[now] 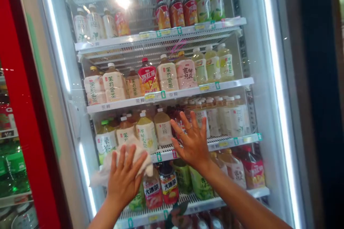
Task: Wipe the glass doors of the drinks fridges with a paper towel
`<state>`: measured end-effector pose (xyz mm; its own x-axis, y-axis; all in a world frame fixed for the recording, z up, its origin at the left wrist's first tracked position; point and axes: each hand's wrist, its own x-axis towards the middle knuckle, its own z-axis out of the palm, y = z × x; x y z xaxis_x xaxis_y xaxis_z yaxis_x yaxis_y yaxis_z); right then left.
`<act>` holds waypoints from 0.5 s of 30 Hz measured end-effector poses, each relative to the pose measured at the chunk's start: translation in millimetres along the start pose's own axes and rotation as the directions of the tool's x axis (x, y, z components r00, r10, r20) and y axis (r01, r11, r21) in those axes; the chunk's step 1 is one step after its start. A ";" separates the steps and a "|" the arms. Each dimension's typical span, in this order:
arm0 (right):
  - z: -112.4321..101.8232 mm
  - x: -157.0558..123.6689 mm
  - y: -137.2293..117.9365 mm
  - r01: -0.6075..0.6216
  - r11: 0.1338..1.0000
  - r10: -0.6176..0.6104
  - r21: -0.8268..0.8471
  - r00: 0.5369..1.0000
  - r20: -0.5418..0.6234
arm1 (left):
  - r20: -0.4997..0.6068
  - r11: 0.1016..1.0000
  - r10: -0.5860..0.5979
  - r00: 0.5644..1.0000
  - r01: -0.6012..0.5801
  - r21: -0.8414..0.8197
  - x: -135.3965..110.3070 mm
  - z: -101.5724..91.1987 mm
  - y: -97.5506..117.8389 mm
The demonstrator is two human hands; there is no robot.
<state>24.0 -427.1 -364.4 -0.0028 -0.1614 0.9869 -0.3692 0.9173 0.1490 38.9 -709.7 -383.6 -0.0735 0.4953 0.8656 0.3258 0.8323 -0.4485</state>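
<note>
Under my left hand point(125, 177) a crumpled white cloth point(146, 162) is held against the glass door of a drinks fridge, with the fingers stretched over it. My right hand point(192, 141) rests with spread fingers at the same glass, to the right and a little higher, and holds nothing. Behind the glass, near my right hand, stands a bottle of brownish tea point(163, 128). A bottle with a white label point(146, 132) shows just above the cloth. Part of the lower shelves is hidden by my hands and forearms.
Several shelves of bottled drinks fill the fridge, among them red-capped bottles point(176, 10) high up. Lit strips point(279, 89) run down both sides of the door. A red upright panel point(29, 114) and another shelf with green bottles point(16, 168) are at the left.
</note>
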 end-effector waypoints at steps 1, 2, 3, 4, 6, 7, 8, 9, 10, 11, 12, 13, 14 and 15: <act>0.4 -0.3 0.0 0.000 1.000 0.000 -0.004 1.000 0.001 | 0.013 0.999 0.037 0.999 -0.037 -0.008 -4.8 1.8 4.9; 0.9 -0.5 0.1 0.001 1.000 -0.001 -0.008 1.000 0.000 | 0.015 0.999 0.047 0.999 -0.047 -0.008 -1.1 2.9 6.0; 1.3 -0.6 0.3 0.002 1.000 -0.002 -0.011 1.000 -0.002 | -0.001 1.000 0.025 1.000 -0.025 -0.001 10.4 3.3 3.6; 1.7 -0.8 0.5 0.003 1.000 -0.003 -0.012 1.000 -0.003 | -0.029 1.000 -0.027 0.999 0.027 0.010 27.4 3.2 -1.1; 1.7 -1.0 1.0 0.004 1.000 -0.004 -0.013 1.000 -0.005 | -0.100 0.991 -0.128 0.987 0.132 0.038 62.6 2.7 -10.1; 1.3 -1.1 1.2 0.006 1.000 -0.006 -0.014 1.000 -0.007 | -0.121 0.985 -0.158 0.980 0.164 0.045 73.1 2.8 -10.9; 0.9 -1.1 1.4 0.007 1.000 -0.007 -0.015 1.000 -0.009 | -0.126 0.983 -0.167 0.978 0.175 0.048 75.7 3.3 -8.0; 0.4 -1.1 1.5 0.007 1.000 -0.008 -0.017 1.000 -0.010 | -0.113 0.986 -0.153 0.982 0.159 0.043 69.8 4.4 -1.4; 0.0 -1.0 1.6 0.009 1.000 -0.009 -0.019 1.000 -0.011 | -0.086 0.992 -0.115 0.990 0.118 0.032 57.3 6.0 7.8; -0.2 -0.9 1.5 0.009 1.000 -0.010 -0.021 1.000 -0.010 | -0.058 0.997 -0.070 0.996 0.071 0.018 41.6 7.9 17.9; -0.2 -0.6 1.2 0.011 1.000 -0.011 -0.021 1.000 -0.008 | -0.026 1.000 -0.011 1.000 0.011 0.002 26.8 9.9 27.1; -0.2 -0.3 0.7 0.012 1.000 -0.012 -0.022 1.000 -0.005 | -0.009 1.000 0.030 1.000 -0.030 -0.005 17.3 11.7 33.9; -0.2 0.2 0.1 0.011 1.000 -0.011 -0.022 1.000 0.000 | -0.001 0.999 0.050 0.999 -0.050 -0.008 16.1 13.2 37.2; -0.4 0.6 -0.6 0.010 1.000 -0.009 -0.022 1.000 0.003 | -0.005 0.998 0.056 0.998 -0.056 -0.005 24.7 14.1 36.9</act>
<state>24.5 -427.6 -363.9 -0.0019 -0.1711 0.9852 -0.3490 0.9234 0.1597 35.8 -663.2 -382.0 -0.0504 0.5396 0.8404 0.3341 0.8021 -0.4950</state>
